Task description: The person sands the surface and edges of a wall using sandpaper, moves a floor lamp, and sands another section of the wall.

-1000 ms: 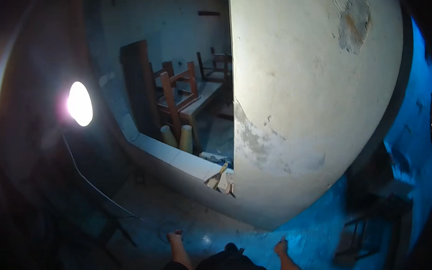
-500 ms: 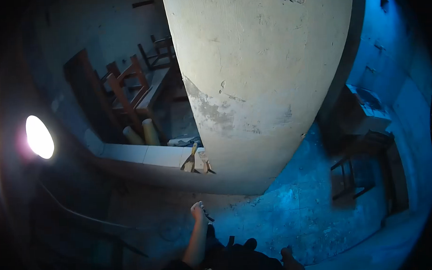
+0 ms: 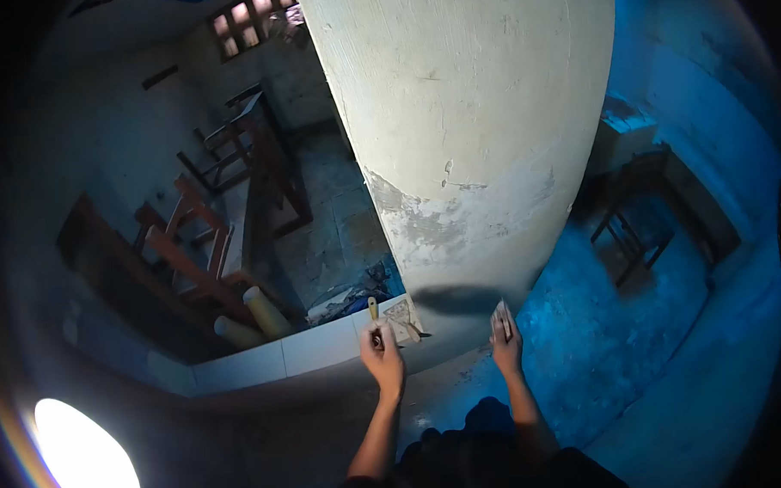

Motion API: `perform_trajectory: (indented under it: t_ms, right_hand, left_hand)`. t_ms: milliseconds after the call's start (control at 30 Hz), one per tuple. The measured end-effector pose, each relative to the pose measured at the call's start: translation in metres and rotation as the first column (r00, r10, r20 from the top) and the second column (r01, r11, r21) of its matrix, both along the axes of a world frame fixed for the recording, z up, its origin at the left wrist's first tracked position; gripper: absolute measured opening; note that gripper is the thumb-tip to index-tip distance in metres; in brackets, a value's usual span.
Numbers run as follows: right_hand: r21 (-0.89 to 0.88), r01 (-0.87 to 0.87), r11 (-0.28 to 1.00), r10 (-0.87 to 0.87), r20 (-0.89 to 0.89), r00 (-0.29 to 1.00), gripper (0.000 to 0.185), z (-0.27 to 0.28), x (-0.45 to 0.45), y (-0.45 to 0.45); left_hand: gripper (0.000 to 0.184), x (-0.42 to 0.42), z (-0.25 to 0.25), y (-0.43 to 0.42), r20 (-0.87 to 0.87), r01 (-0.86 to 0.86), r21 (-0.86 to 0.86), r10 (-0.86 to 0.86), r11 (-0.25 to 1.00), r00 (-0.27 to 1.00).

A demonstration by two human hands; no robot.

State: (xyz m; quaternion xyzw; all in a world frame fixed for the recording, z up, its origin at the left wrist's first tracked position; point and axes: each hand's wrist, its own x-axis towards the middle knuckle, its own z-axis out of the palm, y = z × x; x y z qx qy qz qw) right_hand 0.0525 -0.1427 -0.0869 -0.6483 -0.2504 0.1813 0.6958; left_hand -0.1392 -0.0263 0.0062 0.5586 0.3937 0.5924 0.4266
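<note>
My left hand (image 3: 382, 356) is closed at the ledge of the wall opening, its fingers curled round something dark and small. Just beyond its fingers shows the yellowish handle of a scraper (image 3: 373, 307); whether the hand touches it is unclear. Beside it on the ledge lies another tool (image 3: 418, 331) near a pale patterned piece (image 3: 396, 315). My right hand (image 3: 505, 336) is raised in front of the wall's lower right edge, fingers closed round a thin, pale-tipped thing that I cannot make out.
The peeling wall (image 3: 481, 120) rises ahead. A white tiled ledge (image 3: 317, 348) runs left, with two yellowish cylinders (image 3: 266, 312) and stacked wooden furniture (image 3: 188, 242) behind it. A bright lamp (image 3: 84, 453) glows at lower left. A chair (image 3: 631, 236) stands in blue light at right.
Both hands have risen and moved forward, the left to the tools on the ledge, the right towards the wall. The view has shifted, bringing a barred window into sight and the lamp lower.
</note>
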Motion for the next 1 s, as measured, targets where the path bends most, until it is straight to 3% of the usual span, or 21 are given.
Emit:
perform_trajectory:
  t_ms: [33, 67, 133, 167, 233, 300, 367, 433, 500, 533, 567, 633, 667, 733, 767, 833, 867, 900, 1000]
  right_hand:
    - [-0.03, -0.023, 0.999, 0.027, 0.153, 0.988, 0.045, 0.026, -0.012, 0.01]
    - [-0.027, 0.0, 1.0, 0.004, 0.146, 0.989, 0.045, 0.059, -0.026, 0.019]
    - [0.008, 0.092, 0.996, -0.086, 0.454, 0.887, 0.041, 0.113, -0.051, 0.031]
    - [0.006, 0.105, 0.994, -0.097, 0.449, 0.889, 0.041, 0.123, -0.057, 0.036]
    - [0.073, 0.151, 0.986, -0.165, 0.574, 0.802, 0.038, 0.135, -0.06, 0.054]
    - [0.127, 0.177, 0.976, -0.217, 0.505, 0.835, 0.037, 0.136, -0.063, 0.075]
    - [0.141, 0.169, 0.975, -0.219, 0.552, 0.804, 0.038, 0.125, -0.064, 0.097]
    - [0.149, 0.175, 0.973, -0.229, 0.555, 0.8, 0.039, 0.106, -0.065, 0.113]
    - [0.278, 0.192, 0.941, -0.33, 0.635, 0.699, 0.039, 0.096, -0.066, 0.126]
    - [0.294, 0.252, 0.922, -0.388, 0.688, 0.613, 0.039, 0.088, -0.068, 0.131]
    - [0.289, 0.255, 0.923, -0.385, 0.695, 0.607, 0.039, 0.087, -0.074, 0.125]
    - [-0.115, 0.415, 0.903, -0.141, 0.831, 0.539, 0.039, 0.097, -0.075, 0.121]
    - [-0.105, 0.42, 0.902, -0.145, 0.841, 0.521, 0.039, 0.093, -0.072, 0.127]
    - [0.187, 0.415, 0.89, -0.452, 0.48, 0.752, 0.04, 0.081, -0.074, 0.133]
    - [0.184, 0.417, 0.89, -0.451, 0.492, 0.745, 0.04, 0.088, -0.072, 0.129]
    - [0.078, 0.509, 0.857, -0.387, 0.75, 0.537, 0.042, 0.112, -0.068, 0.118]
    - [0.338, 0.644, 0.686, -0.72, 0.188, 0.668, 0.041, 0.057, -0.072, 0.124]
    - [0.36, 0.643, 0.676, -0.732, 0.219, 0.646, 0.041, 0.024, -0.063, 0.127]
    - [-0.008, 0.838, 0.545, -0.736, 0.474, 0.483, 0.04, -0.121, -0.065, 0.067]
  left_hand:
    - [0.01, 0.014, 0.031, 0.013, 0.021, 0.039, 0.088, -0.041, 0.995, 0.999]
    - [0.011, 0.029, 0.066, 0.024, 0.043, 0.074, 0.177, -0.083, 0.981, 0.996]
    - [0.008, 0.044, 0.114, 0.051, -0.063, 0.129, 0.247, -0.116, 0.96, 0.991]
    - [0.008, 0.056, 0.129, 0.07, -0.049, 0.08, 0.397, -0.065, 0.914, 0.997]
    - [0.01, 0.067, 0.157, 0.092, -0.062, 0.025, 0.459, 0.004, 0.888, 0.998]
    - [0.009, 0.077, 0.174, 0.11, -0.137, 0.025, 0.541, 0.059, 0.841, 0.989]
    - [0.01, 0.081, 0.178, 0.131, -0.219, 0.043, 0.616, 0.118, 0.786, 0.969]
    - [0.01, 0.084, 0.174, 0.148, -0.132, -0.009, 0.862, 0.242, 0.508, 0.961]
    - [0.007, 0.082, 0.173, 0.155, -0.015, -0.087, 0.912, 0.245, 0.4, 0.969]
    - [0.008, 0.079, 0.17, 0.157, 0.014, -0.115, 0.897, 0.232, 0.427, 0.973]
    - [0.009, 0.076, 0.168, 0.16, 0.049, -0.145, 0.88, 0.218, 0.452, 0.975]
    - [0.012, 0.07, 0.148, 0.17, 0.093, -0.158, 0.774, 0.137, 0.613, 0.986]
    - [0.014, 0.066, 0.14, 0.176, 0.079, -0.13, 0.752, 0.106, 0.647, 0.991]
    - [0.017, 0.056, 0.118, 0.182, 0.063, -0.097, 0.714, 0.074, 0.693, 0.995]
    - [0.013, 0.055, 0.105, 0.186, 0.052, -0.085, 0.658, 0.068, 0.748, 0.996]
    - [0.011, 0.051, 0.063, 0.202, 0.017, -0.04, 0.567, 0.038, 0.823, 0.999]
    - [0.012, 0.044, 0.052, 0.198, -0.039, 0.057, 0.44, -0.044, 0.896, 0.998]
    - [0.013, 0.036, 0.04, 0.201, -0.068, 0.161, 0.314, -0.147, 0.936, 0.987]
    - [0.021, 0.01, -0.01, 0.22, -0.184, 0.333, 0.343, -0.285, 0.878, 0.941]
